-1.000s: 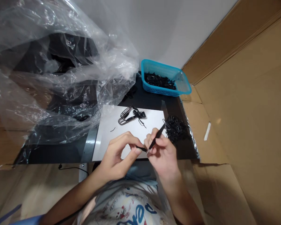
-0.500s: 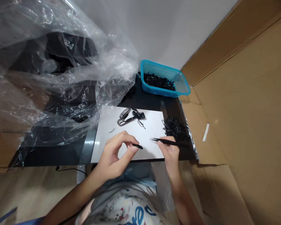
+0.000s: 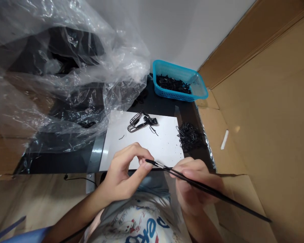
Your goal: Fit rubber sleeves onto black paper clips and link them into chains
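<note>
Slim black tweezers point(image 3: 233, 200) have swung down and in from the card's right side, and the right hand point(image 3: 192, 189) now holds them low, near the body, fingers curled around the shaft and pressing it, with the bare metal tips reaching left. Those tips touch or nearly touch a small black piece point(image 3: 149, 161) (which of the two it is, the view doesn't settle) pinched between the left hand's point(image 3: 123, 172) thumb and curved forefinger, just above the lower edge of a white rectangular card point(image 3: 164, 141). On the card sits a tangle of black wire clips point(image 3: 140, 123). Just beside its right edge lies a heap of black wire pieces point(image 3: 190, 137), on a black tabletop point(image 3: 162, 104). Beyond stands a bright blue plastic mesh basket point(image 3: 174, 69) holding more black pieces point(image 3: 173, 84), while a crumpled clear plastic sheet point(image 3: 66, 84) billows at the left and tan cardboard point(image 3: 263, 118) lines the right.
</note>
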{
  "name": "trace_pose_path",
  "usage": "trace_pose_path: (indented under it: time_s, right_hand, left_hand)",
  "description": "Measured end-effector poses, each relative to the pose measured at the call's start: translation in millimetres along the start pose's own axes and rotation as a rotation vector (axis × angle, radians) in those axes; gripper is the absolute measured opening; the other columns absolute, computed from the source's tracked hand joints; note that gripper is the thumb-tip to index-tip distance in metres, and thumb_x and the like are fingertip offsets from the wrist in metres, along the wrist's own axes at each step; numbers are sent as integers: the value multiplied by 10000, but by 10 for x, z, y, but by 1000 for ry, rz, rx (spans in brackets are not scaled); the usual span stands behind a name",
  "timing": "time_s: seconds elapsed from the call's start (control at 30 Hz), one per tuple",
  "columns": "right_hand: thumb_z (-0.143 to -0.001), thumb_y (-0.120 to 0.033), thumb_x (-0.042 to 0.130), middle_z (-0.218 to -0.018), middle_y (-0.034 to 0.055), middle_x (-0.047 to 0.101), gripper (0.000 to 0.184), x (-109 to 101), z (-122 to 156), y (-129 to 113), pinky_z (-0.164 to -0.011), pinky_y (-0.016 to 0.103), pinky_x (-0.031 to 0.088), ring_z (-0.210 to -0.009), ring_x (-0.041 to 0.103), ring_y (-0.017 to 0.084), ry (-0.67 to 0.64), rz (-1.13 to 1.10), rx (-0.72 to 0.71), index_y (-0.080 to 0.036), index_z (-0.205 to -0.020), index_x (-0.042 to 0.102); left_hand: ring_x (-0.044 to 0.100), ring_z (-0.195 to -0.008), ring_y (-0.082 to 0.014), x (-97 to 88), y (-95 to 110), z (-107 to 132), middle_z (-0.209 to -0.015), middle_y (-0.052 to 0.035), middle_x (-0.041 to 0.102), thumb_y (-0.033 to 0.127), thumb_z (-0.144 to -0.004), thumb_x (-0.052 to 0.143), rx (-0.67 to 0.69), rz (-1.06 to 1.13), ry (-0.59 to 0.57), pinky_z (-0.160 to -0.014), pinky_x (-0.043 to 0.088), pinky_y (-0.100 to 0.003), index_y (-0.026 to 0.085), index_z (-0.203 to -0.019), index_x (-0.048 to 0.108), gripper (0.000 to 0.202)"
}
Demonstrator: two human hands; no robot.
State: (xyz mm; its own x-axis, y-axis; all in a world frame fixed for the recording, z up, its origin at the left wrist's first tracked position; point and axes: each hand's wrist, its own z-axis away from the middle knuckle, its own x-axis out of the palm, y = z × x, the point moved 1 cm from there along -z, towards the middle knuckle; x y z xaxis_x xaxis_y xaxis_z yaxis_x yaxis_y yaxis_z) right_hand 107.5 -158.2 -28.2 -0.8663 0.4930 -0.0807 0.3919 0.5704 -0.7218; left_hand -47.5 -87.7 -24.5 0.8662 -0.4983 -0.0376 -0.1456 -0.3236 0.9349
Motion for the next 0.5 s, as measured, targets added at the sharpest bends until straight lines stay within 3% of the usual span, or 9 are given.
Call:
trace_pose_path:
  time_s: [0.2, 0.5]
  right_hand:
    - [-852, -293, 563, -670, -6, 576, 142, 25, 7, -20, -482, 294, 443, -520, 527, 139, -19, -12, 115, -324, -990, 577]
    - [-865, -306, 557, -627, -29, 552, 85, 41, 26, -47, -465, 290, 432, -465, 504, 129, 51, 58, 131, -323, -946, 572]
  left_hand:
    - [499, -667, -124, 5, 6, 5, -734, -9, 543, 137, -868, 564, -39, 41, -2, -610, 394, -248, 194, -911, 596, 79]
    - [451, -634, -106, 56, 20, 3, -707, 4, 501, 170, -878, 560, -131, 221, -28, -548, 349, -221, 198, -874, 590, 41]
